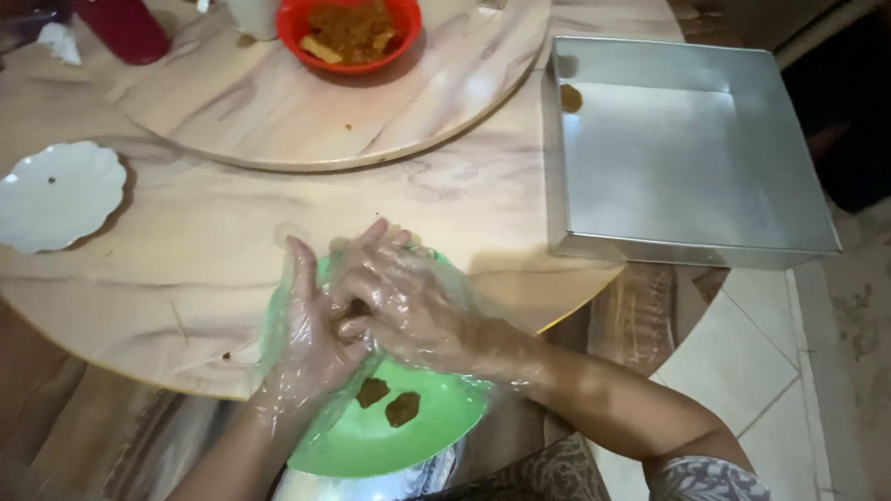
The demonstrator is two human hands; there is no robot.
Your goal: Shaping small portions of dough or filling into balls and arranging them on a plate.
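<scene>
Hands in clear plastic gloves met over a green plate [412, 434] at the near table edge: left hand [311, 340] lay open, palm up, right hand [403, 299] cupped over it, pressing a brown dough lump [355, 309] between them. Two more brown pieces [387, 400] sat on the plate, one ball [570, 98] lay in the far-left corner of the square metal pan [690, 156] at right, and a red bowl of filling [348, 21] stood far on the turntable. Risk: plate overhung the edge and could tip under pressure; sticky dough might cling to gloves.
</scene>
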